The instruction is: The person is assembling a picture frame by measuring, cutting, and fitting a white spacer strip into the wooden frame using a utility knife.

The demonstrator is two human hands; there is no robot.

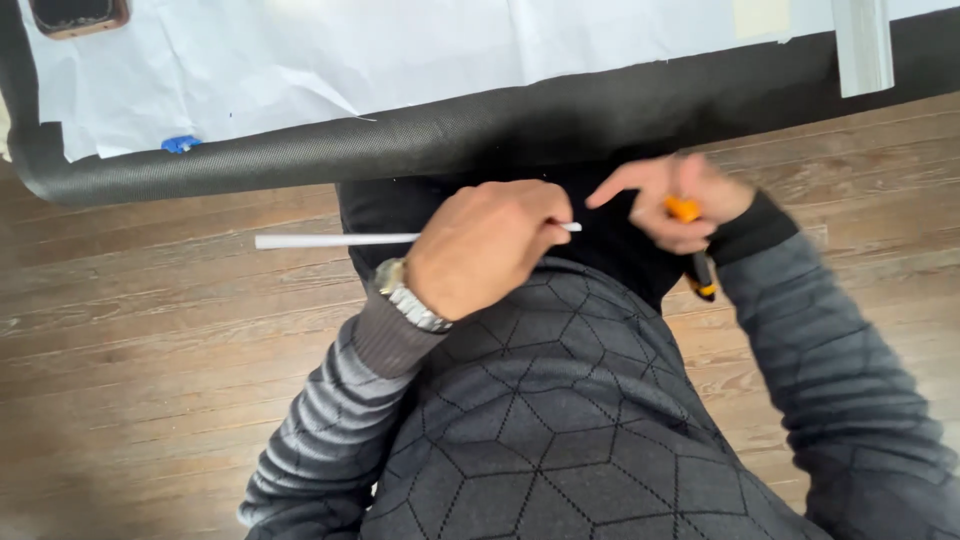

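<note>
Floor: a dark wooden plank floor (130,400) fills the lower and left part of the view, below the table.
Table: a table with a thick, black, woven-looking padded edge (300,150) runs across the top of the view, tilted a little, higher at the right.
Paper: large white sheets (400,50) cover the table top, reaching nearly to the black edge, with creases and a loose corner near the middle.
Sweater: the person wears a grey sweater (550,430) with a dark hexagon pattern, seen from above, with ribbed cuffs at both wrists.
Left hand: the left hand (485,245) is closed around a thin white stick, back of the hand up, just below the table edge.
Right hand: the right hand (675,200) is clamped on an orange and black tool, its forefinger stretched out toward the left hand and close to the stick's right tip.
Stick: the white stick (335,240) lies level in the air, its long end jutting left of the left hand, its short end showing at the right of the fist.
Tool: the orange and black tool (697,255) points down out of the right hand; its working end cannot be made out.
Watch: a metal wristwatch (405,295) sits on the left wrist.
Blue bit: a small blue object (180,144) lies at the paper's lower left edge.
</note>
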